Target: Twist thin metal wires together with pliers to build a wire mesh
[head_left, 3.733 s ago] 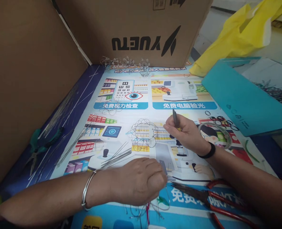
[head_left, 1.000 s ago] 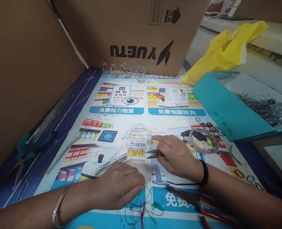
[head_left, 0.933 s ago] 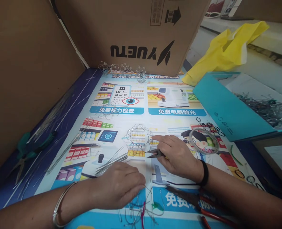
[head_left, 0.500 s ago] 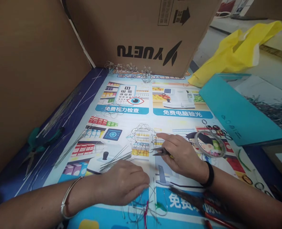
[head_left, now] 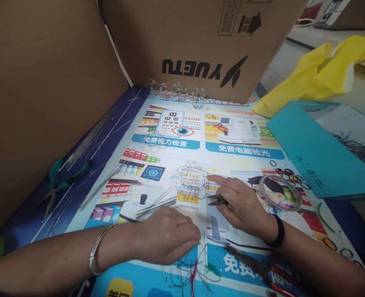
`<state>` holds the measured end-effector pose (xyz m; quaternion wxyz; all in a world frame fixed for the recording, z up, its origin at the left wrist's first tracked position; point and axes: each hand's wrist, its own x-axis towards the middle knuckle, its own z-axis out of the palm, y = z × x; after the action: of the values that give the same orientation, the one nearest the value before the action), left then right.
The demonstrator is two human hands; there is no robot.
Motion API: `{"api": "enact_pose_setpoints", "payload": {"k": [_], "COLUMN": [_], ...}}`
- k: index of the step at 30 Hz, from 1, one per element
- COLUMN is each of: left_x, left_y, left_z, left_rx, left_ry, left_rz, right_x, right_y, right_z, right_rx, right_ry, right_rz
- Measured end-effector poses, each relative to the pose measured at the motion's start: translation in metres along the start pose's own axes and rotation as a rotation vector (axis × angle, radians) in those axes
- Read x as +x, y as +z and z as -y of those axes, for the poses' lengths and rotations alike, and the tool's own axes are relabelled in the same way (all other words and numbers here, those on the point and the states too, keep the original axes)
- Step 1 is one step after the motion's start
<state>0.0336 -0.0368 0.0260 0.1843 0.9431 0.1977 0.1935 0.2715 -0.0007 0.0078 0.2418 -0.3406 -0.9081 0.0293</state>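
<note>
My right hand (head_left: 242, 206) is closed around small dark-jawed pliers (head_left: 217, 201), the jaws pointing left. Its index finger stretches to the right edge of a flower-shaped wire ring (head_left: 178, 181) lying on the printed sheet. My left hand (head_left: 170, 235) rests with its fingers curled in, knuckles up; whatever is under or in them is hidden. Just beyond it lies a bundle of straight wires (head_left: 157, 203). Below its fingertips, thin bent wire pieces (head_left: 182, 274) lie with a pink strand and a green bit. Red-handled pliers (head_left: 252, 264) lie below my right forearm.
Cardboard walls (head_left: 201, 37) stand at the back and left. Teal-handled pliers (head_left: 55, 181) and long wires (head_left: 86, 144) lie at left. A clear tape-like ring (head_left: 264, 192), black rings (head_left: 289, 171), a turquoise box (head_left: 318, 152) and a yellow bag (head_left: 312, 74) are at right.
The whole view has shifted, so everything appears slightly farther right. Both hands keep nearly the same pose and place on the sheet, and the wire ring stays put.
</note>
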Motion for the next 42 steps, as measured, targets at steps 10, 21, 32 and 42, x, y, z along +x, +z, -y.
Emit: {"api": "enact_pose_setpoints", "payload": {"k": [10, 21, 32, 42], "left_x": [-0.0017, -0.0023, -0.0014, -0.0001], "left_y": [0.0024, 0.0023, 0.0009, -0.0004], "left_z": [0.0006, 0.0016, 0.001, -0.0002], "left_rx": [0.03, 0.042, 0.039, 0.035], "left_ry": [0.024, 0.05, 0.058, 0.06], "left_rz": [0.004, 0.014, 0.012, 0.022], "right_x": [-0.0028, -0.0029, -0.0005, 0.0009], "right_y": [0.0013, 0.0003, -0.0005, -0.0019], "right_z": [-0.0024, -0.0026, -0.0027, -0.0018], "right_rx": [0.058, 0.083, 0.092, 0.114], "right_ry": [-0.029, -0.046, -0.056, -0.049], "right_rz": [0.014, 0.022, 0.003, -0.018]}}
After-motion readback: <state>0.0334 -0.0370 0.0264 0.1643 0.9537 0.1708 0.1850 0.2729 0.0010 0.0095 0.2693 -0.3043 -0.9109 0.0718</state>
